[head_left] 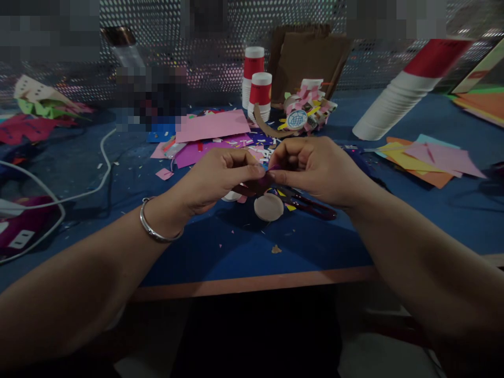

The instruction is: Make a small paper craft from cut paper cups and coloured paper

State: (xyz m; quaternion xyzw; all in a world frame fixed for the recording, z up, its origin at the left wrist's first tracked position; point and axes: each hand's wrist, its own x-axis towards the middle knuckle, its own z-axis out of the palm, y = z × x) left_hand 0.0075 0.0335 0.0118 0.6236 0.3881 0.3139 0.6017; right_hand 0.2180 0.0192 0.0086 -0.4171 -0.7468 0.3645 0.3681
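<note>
My left hand [218, 176], with a silver bangle at the wrist, and my right hand [315, 168] meet above the blue table [244, 252]. Both pinch a small purple paper piece [271, 170] between thumb and fingertips. Just below the hands lie a round pale disc [268, 206] and dark red scissors [311, 206]. Part of the paper piece is hidden by my fingers.
Pink and purple paper sheets [212, 128] and scraps lie behind the hands. Red-and-white paper cups [260, 94] stand at the back, a stack of cups [397, 100] lies at the right. Coloured sheets [429, 157] sit at the right, a white cable [79, 194] at the left.
</note>
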